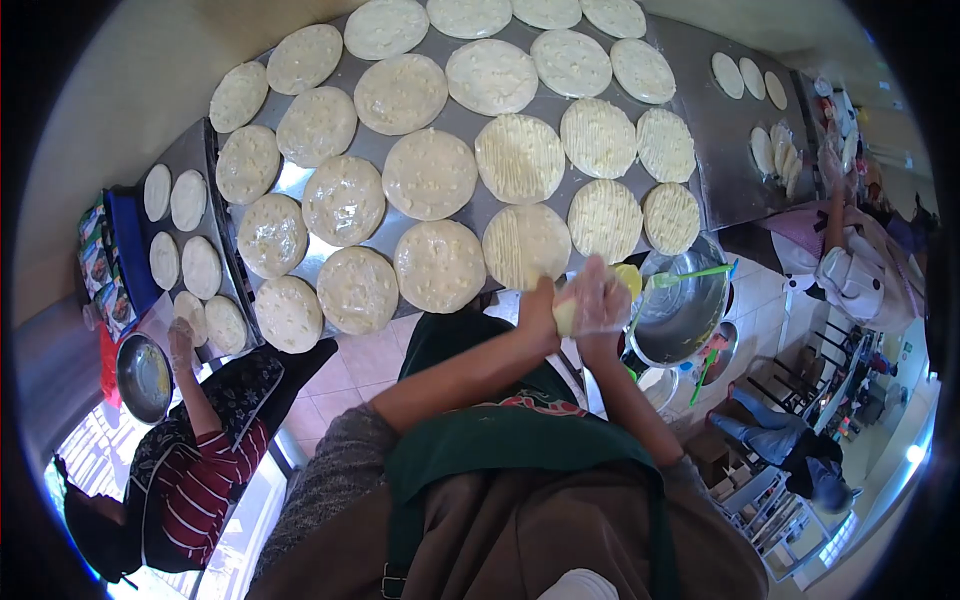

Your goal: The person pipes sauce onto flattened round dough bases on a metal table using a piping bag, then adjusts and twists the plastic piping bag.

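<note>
Both my hands meet at the front edge of a metal table [690, 150] covered with rows of round flat doughs. My right hand [603, 300], in a clear plastic glove, is wrapped round a pale yellow piping bag [566, 314]. Close beside it, my left hand [540, 318] is closed and blurred at the bag's lower end; what its fingers grip is hidden. Just beyond lies a dough round [526, 243] with cream lines on its left part. Several rounds to the right, such as this striped dough [605, 220], carry cream lines all over. Those on the left look glossy, without lines.
A large steel bowl [685, 310] with a green-handled spatula [690, 273] stands right of my hands. At left, a co-worker in a striped shirt [215, 480] reaches over smaller doughs beside a pan [144, 378]. Another person [850, 270] stands at the table's right end.
</note>
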Available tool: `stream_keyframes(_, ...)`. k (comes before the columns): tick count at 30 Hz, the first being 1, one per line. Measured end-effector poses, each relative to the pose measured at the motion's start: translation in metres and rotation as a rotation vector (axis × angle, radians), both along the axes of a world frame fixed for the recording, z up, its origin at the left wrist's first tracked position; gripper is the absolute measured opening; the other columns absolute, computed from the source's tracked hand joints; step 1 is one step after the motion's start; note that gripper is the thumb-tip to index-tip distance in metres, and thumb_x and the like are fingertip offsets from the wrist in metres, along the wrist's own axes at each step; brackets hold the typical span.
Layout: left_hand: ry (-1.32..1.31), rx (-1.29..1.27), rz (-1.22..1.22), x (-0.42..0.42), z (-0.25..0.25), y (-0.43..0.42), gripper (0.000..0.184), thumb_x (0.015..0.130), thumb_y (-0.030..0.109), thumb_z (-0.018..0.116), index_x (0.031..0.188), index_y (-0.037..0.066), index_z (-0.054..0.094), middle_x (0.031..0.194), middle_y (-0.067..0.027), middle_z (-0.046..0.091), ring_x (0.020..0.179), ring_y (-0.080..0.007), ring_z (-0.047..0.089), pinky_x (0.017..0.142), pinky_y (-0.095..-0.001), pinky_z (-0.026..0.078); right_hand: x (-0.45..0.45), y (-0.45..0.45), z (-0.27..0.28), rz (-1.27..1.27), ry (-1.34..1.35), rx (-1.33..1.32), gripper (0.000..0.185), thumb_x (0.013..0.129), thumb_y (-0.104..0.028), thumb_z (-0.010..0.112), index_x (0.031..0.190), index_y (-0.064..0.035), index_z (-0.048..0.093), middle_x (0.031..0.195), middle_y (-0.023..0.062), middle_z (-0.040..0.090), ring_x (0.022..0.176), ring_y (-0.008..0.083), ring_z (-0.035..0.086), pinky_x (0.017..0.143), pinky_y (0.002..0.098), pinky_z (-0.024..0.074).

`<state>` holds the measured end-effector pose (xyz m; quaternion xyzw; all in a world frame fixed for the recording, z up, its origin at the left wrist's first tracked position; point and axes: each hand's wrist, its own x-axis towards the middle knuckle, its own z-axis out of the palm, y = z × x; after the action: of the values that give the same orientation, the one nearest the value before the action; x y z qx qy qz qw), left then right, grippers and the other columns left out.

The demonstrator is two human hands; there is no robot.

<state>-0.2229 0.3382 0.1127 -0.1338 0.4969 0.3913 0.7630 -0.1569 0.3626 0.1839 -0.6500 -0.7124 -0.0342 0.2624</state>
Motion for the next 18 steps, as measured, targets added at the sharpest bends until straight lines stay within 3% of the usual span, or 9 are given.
stream_keyframes(2,-0.026,0.036,0.004,0.001,0.001,0.046,0.040,0.083,0.033,0.046,0.088,-0.007,0.048,0.077,-0.0155,0.053,0.065,-0.0239,0.057,0.055,-0.0372,0.046,0.001,0.030,0.007,0.050,-0.017,0.035,0.035,0.077,-0.009,0.054,0.111,-0.0037,0.052,0.065,0.0089,0.055,0.049,0.0256,0.051,0.047,0.0361,0.0398)
stream_keyframes(4,-0.053,0.043,-0.022,-0.002,0.013,0.063,0.039,0.083,0.033,0.046,0.087,-0.006,0.049,0.076,-0.0153,0.053,0.063,-0.0234,0.056,0.054,-0.0375,0.046,-0.005,0.042,0.024,-0.067,0.399,-0.269,0.034,0.077,-0.009,0.053,0.111,-0.0038,0.052,0.064,0.0089,0.055,0.048,0.0254,0.051,0.047,0.0365,0.0395)
stream_keyframes(6,-0.018,0.049,-0.061,-0.004,0.014,0.058,0.039,0.083,0.033,0.046,0.086,-0.006,0.049,0.075,-0.0150,0.053,0.062,-0.0230,0.056,0.053,-0.0380,0.046,-0.005,0.038,0.022,-0.082,0.391,-0.233,0.021,0.080,-0.013,0.051,0.099,-0.0039,0.055,0.061,0.0091,0.054,0.047,0.0249,0.050,0.047,0.0361,0.0395)
stream_keyframes(7,0.029,0.044,-0.089,-0.005,0.013,0.034,0.038,0.083,0.033,0.046,0.085,-0.006,0.049,0.074,-0.0149,0.053,0.061,-0.0229,0.056,0.052,-0.0384,0.045,-0.002,0.018,0.010,-0.042,0.174,-0.052,0.015,0.083,-0.016,0.049,0.088,-0.0039,0.057,0.059,0.0092,0.054,0.047,0.0246,0.050,0.047,0.0356,0.0397)
stream_keyframes(8,0.076,0.038,-0.116,-0.005,0.011,0.015,0.038,0.083,0.033,0.046,0.085,-0.005,0.049,0.074,-0.0148,0.053,0.060,-0.0228,0.056,0.052,-0.0387,0.045,-0.001,0.003,0.005,-0.001,-0.044,0.127,0.022,0.086,-0.019,0.047,0.077,-0.0039,0.060,0.056,0.0094,0.053,0.046,0.0242,0.049,0.048,0.0351,0.0398)
stream_keyframes(11,0.013,-0.098,-0.047,0.002,0.007,-0.014,0.038,0.082,0.033,0.045,0.083,-0.005,0.049,0.072,-0.0145,0.053,0.058,-0.0226,0.055,0.050,-0.0390,0.044,-0.014,-0.010,0.037,-0.288,0.957,-0.505,0.039,0.090,-0.025,0.042,0.059,-0.0044,0.055,0.049,0.0094,0.051,0.044,0.0231,0.049,0.050,0.0334,0.0404)
stream_keyframes(14,0.030,0.003,-0.111,0.001,0.013,0.035,0.037,0.082,0.032,0.045,0.083,-0.005,0.049,0.072,-0.0141,0.052,0.058,-0.0228,0.054,0.050,-0.0386,0.044,0.005,0.017,0.006,-0.097,0.414,-0.281,0.037,0.090,-0.024,0.042,0.063,-0.0033,0.056,0.047,0.0087,0.050,0.045,0.0205,0.050,0.049,0.0319,0.0403)
stream_keyframes(15,0.005,0.031,-0.023,0.006,0.010,0.052,0.037,0.082,0.032,0.046,0.083,-0.005,0.049,0.072,-0.0139,0.052,0.058,-0.0230,0.054,0.051,-0.0383,0.044,-0.007,0.037,0.025,-0.149,0.453,-0.167,0.039,0.090,-0.026,0.043,0.060,-0.0040,0.055,0.044,0.0078,0.049,0.043,0.0178,0.049,0.046,0.0305,0.0394)
stream_keyframes(18,-0.079,0.047,-0.034,0.008,-0.001,0.062,0.036,0.082,0.031,0.046,0.083,-0.005,0.049,0.073,-0.0141,0.052,0.060,-0.0233,0.055,0.053,-0.0385,0.045,-0.004,0.043,0.021,-0.260,0.771,-0.376,0.036,0.090,-0.024,0.042,0.063,-0.0046,0.055,0.047,0.0075,0.050,0.042,0.0172,0.048,0.045,0.0309,0.0390)
